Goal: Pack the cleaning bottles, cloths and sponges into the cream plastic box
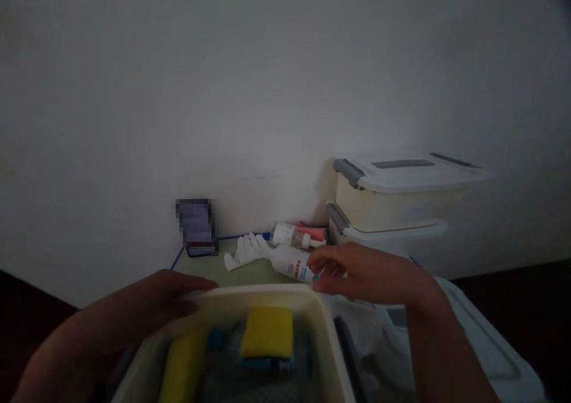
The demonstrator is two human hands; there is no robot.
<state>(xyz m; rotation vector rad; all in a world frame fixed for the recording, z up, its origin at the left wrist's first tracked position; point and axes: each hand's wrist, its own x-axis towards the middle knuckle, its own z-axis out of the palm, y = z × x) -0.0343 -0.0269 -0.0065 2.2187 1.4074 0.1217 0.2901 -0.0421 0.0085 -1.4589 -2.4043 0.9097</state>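
Observation:
At the far left corner of a cream storage box (pixel 285 290), my left hand (pixel 178 293) is closed over the rim. Inside that box are a yellow sponge (pixel 267 331), another yellow piece (pixel 182 361) at the left and dark bluish items that are hard to make out. Beyond the rim, my right hand (pixel 348 269) curls round the right end of a white bottle (pixel 288 261) with a printed label, lying on its side. My palm hides the bottle's far end. A white glove (pixel 247 250) lies just left of it, and a clear pump bottle (pixel 289 235) behind.
Two lidded storage boxes (pixel 388 204) with grey latches are stacked at the back right against the wall. A phone-like device (pixel 198 227), blurred out, leans at the back left. A pale lid (pixel 482 331) lies at the right. Something red (pixel 316 233) sits behind the pump bottle.

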